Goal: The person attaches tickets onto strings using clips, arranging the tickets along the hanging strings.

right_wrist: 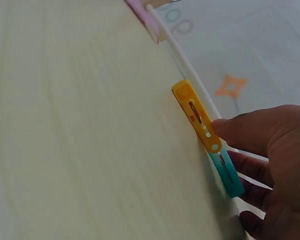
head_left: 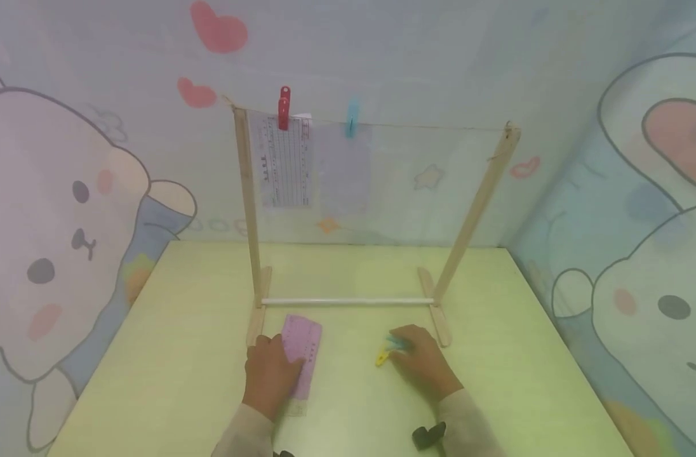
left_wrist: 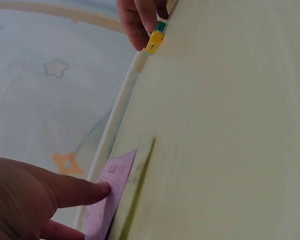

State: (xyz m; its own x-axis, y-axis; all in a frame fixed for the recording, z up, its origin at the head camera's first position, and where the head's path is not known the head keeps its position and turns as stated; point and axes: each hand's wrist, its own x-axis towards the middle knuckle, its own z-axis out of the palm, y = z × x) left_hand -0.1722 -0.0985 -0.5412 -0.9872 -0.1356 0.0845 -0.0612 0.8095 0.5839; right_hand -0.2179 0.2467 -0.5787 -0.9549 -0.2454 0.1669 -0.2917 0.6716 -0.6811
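My left hand (head_left: 270,376) holds a pink printed paper slip (head_left: 305,341) between thumb and fingers. In the left wrist view the slip (left_wrist: 121,172) tilts up from the tabletop, the thumb lying across its face. A paler end (head_left: 297,408) shows at its near side. On the right, my right hand (head_left: 427,363) grips a yellow clothespin (right_wrist: 196,117) and a teal clothespin (right_wrist: 228,175), lying end to end. The thumb presses beside the yellow one, while the fingers curl behind the teal one. Both pins are close to the table surface.
Behind the hands stands a wooden frame with a left post (head_left: 247,203), a right post (head_left: 478,212) and a white crossbar (head_left: 348,301). A red clip (head_left: 284,109) and a blue clip (head_left: 352,119) hold papers on its string. The pale table (head_left: 496,298) meets patterned walls.
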